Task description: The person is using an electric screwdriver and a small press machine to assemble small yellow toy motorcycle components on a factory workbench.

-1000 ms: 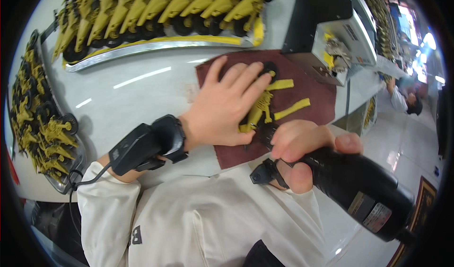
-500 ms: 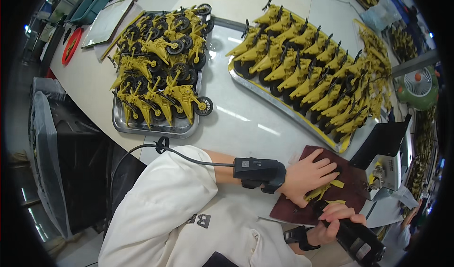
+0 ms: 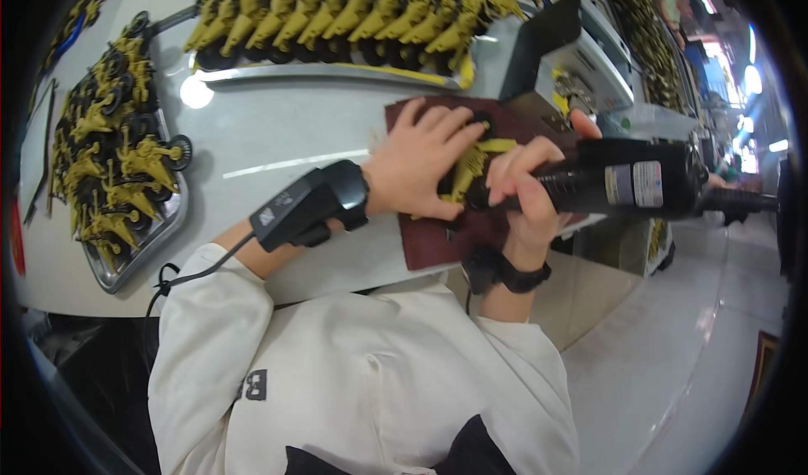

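Note:
On a maroon mat [image 3: 425,244] lies a yellow and black toy motorcycle [image 3: 467,172], partly covered by my hands. My left hand [image 3: 412,162] reaches over it with fingers spread, holding it down against the mat, thumb at its near side. My right hand [image 3: 532,185] is wrapped around a black electric screwdriver [image 3: 619,180], which lies nearly level with its tip end toward the toy. Where the tip meets the toy is hidden by fingers and blur.
Finished-looking yellow motorcycles [image 3: 295,12] stand in rows on a metal tray [image 3: 295,71] behind the mat. Another metal tray [image 3: 172,214] at left carries more in a pile. A white box-shaped machine [image 3: 589,67] with a raised black panel [image 3: 543,46] stands just beyond the mat.
The whole view has turned to the right, so the trays sit farther left and higher. Both hands remain at the toy motorcycle on the mat, the screwdriver still in my right hand.

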Demonstrator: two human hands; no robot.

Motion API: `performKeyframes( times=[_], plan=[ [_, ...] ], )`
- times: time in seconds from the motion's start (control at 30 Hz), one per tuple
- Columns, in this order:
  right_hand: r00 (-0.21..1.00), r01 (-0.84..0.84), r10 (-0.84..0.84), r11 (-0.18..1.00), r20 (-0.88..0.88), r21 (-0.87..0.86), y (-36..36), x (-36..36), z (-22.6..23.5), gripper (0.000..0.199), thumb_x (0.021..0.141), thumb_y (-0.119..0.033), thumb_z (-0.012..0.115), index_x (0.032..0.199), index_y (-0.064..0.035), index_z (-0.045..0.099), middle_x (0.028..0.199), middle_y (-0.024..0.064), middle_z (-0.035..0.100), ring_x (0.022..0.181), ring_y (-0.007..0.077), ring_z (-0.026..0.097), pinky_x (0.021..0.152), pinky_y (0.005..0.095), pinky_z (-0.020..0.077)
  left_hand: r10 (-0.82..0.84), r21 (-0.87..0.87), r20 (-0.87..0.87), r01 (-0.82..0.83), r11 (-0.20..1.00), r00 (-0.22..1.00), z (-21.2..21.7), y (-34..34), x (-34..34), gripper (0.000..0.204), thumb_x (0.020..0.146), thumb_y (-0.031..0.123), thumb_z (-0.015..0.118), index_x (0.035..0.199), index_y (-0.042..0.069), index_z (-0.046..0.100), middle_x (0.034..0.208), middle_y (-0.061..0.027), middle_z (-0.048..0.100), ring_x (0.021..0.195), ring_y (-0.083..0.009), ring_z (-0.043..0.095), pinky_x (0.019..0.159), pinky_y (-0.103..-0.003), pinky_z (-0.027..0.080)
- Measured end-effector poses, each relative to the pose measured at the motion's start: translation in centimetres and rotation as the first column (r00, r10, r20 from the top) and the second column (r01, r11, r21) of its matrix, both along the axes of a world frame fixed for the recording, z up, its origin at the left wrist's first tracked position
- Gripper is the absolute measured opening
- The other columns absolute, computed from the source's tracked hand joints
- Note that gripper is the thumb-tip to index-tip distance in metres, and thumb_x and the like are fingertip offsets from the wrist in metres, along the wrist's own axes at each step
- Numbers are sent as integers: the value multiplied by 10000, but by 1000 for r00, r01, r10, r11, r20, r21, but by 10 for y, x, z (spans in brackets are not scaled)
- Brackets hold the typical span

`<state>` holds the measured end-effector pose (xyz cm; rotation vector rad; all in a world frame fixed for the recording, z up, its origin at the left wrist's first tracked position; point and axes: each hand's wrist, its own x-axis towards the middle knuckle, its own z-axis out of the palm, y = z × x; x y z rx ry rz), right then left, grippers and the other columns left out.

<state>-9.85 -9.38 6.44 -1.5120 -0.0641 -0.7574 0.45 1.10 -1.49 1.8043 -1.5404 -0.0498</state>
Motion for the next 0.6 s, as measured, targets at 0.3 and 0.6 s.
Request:
performKeyframes(
  times=[0.3,0.6],
  plan=[
    [995,-94,95,995,26,-27,2,-21,-7,642,755,-59,649,1262,-15,258,670,95,541,539,189,548,550,291,482,-14,19,-12,15,1000,1000,-7,1,-14,951,564,437,743,1360,75,369,1345,-184,385,1206,-377,395,1044,-544,231],
    [984,59,-61,998,169,16,5,-27,3,639,800,-178,692,1251,-39,261,660,104,532,485,199,513,498,338,464,-32,-4,-41,32,999,999,-10,-2,-11,945,567,434,743,1348,53,373,1340,-186,390,1211,-373,392,1047,-548,227]
  ],
)
